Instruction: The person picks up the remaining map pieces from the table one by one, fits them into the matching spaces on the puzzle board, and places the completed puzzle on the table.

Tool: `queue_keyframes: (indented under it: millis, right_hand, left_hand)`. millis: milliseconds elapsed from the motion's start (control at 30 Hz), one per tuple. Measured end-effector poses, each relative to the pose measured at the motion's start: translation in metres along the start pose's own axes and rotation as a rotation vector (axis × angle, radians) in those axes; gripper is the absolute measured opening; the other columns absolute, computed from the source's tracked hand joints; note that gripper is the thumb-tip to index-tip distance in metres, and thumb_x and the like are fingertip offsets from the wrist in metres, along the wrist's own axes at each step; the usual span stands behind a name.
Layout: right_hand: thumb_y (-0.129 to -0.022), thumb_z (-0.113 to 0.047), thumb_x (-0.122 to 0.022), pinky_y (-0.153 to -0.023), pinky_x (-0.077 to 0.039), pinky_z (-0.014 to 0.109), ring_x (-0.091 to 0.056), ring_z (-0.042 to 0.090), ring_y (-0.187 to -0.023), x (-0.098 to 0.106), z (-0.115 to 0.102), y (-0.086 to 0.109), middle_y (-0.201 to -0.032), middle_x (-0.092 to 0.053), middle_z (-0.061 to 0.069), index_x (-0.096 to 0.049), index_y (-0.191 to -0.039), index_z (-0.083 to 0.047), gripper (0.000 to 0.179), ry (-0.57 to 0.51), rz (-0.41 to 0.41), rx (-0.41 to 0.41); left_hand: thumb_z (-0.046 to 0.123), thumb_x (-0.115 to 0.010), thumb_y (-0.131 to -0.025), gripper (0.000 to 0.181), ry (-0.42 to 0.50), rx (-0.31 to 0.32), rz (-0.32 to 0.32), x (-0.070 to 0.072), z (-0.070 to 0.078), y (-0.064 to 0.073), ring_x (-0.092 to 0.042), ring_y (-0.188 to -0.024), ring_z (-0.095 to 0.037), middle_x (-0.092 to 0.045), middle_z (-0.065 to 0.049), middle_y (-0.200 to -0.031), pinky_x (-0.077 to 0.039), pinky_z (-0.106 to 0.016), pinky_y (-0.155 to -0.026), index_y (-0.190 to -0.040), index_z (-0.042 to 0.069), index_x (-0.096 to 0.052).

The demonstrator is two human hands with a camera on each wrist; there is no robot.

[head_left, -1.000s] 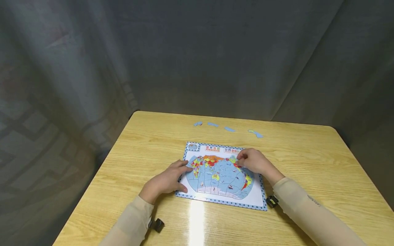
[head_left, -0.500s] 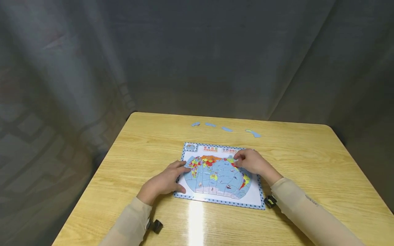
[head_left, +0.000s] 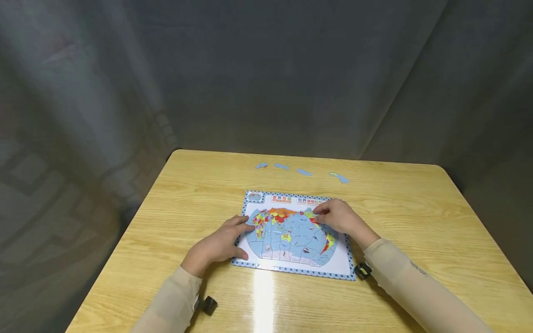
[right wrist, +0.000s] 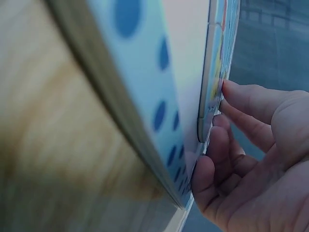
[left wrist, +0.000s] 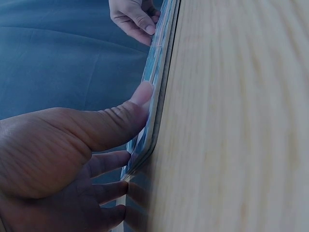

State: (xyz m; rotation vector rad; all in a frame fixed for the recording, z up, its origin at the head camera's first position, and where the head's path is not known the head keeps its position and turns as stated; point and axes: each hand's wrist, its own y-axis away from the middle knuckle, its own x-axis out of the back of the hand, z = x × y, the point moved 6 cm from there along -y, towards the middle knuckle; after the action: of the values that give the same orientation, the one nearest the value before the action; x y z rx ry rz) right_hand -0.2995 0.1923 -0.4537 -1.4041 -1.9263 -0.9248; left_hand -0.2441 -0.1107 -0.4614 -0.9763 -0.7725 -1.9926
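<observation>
A world map jigsaw puzzle board [head_left: 341, 259] with a blue dotted border lies on the wooden table, its oval map mostly covered by fitted pieces. My left hand [head_left: 220, 243] rests at the board's left side with fingers spread. In the left wrist view its thumb [left wrist: 120, 118] lies on the board's face, and the other fingers reach along the edge. At the map's upper right, my right hand [head_left: 340, 217] pinches a puzzle piece [head_left: 311, 215] with red and yellow on it, between thumb and forefinger. The hand's remaining fingers curl close to the board in the right wrist view.
Several loose blue puzzle pieces lie in a row behind the board, among them one with a yellow patch [head_left: 339, 177] at the right and a plain blue one [head_left: 304, 172]. A dark grey curtain [head_left: 266, 83] hangs behind the table [head_left: 416, 203].
The whole scene shifts slightly left in the head view. Both hands keep nearly the same places on the board, and the loose pieces stay put.
</observation>
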Motion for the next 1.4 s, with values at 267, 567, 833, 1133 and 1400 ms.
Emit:
queue_keyframes:
  millis: [267, 567, 833, 1133, 1400]
  right_hand:
    - [-0.094, -0.017, -0.065, -0.066, -0.042, 0.033, -0.052, 0.020, -0.076, 0.005, -0.006, 0.004, -0.087, -0.062, 0.002, -0.071, -0.109, -0.009, 0.018, 0.056, 0.016, 0.063]
    - [-0.098, -0.021, -0.058, -0.070, -0.046, 0.040, -0.056, 0.027, -0.083, 0.059, 0.014, -0.016, -0.100, -0.065, 0.013, -0.070, -0.107, -0.003, 0.023, 0.116, 0.167, 0.061]
    - [-0.098, -0.024, -0.056, -0.069, -0.044, 0.039, -0.053, 0.029, -0.085, 0.088, 0.055, -0.038, -0.101, -0.064, 0.015, -0.066, -0.113, 0.000, 0.031, 0.098, 0.173, -0.085]
    - [-0.096, -0.027, -0.058, -0.091, -0.044, 0.052, -0.054, 0.038, -0.106, 0.087, 0.071, -0.054, -0.120, -0.060, 0.022, -0.057, -0.126, 0.004, 0.043, 0.104, 0.186, -0.170]
    - [-0.096, -0.031, -0.060, -0.095, -0.041, 0.055, -0.049, 0.043, -0.114, 0.088, 0.069, -0.059, -0.127, -0.053, 0.027, -0.054, -0.125, 0.006, 0.047, 0.130, 0.153, -0.213]
  left_hand:
    - [0.027, -0.084, -0.075, 0.074, 0.001, -0.008, 0.009, 0.000, 0.001, 0.005, -0.018, -0.146, -0.035, -0.029, -0.012, -0.157, -0.025, -0.047, -0.114, -0.141, 0.013, -0.054]
    - [0.027, -0.084, -0.075, 0.074, 0.008, 0.007, 0.010, 0.001, 0.003, 0.008, -0.016, -0.146, -0.036, -0.028, -0.011, -0.157, -0.023, -0.048, -0.114, -0.141, 0.014, -0.054]
    - [0.028, -0.084, -0.075, 0.074, -0.002, 0.009, 0.013, -0.003, 0.005, 0.008, -0.018, -0.146, -0.035, -0.029, -0.011, -0.157, -0.024, -0.048, -0.114, -0.141, 0.015, -0.054]
    - [0.027, -0.084, -0.075, 0.074, 0.019, 0.016, 0.006, -0.004, 0.007, 0.011, -0.017, -0.146, -0.035, -0.028, -0.011, -0.157, -0.024, -0.049, -0.114, -0.141, 0.015, -0.054]
    - [0.029, -0.084, -0.075, 0.075, 0.019, 0.015, 0.010, -0.003, 0.008, 0.016, -0.017, -0.146, -0.035, -0.028, -0.010, -0.157, -0.024, -0.049, -0.114, -0.142, 0.016, -0.054]
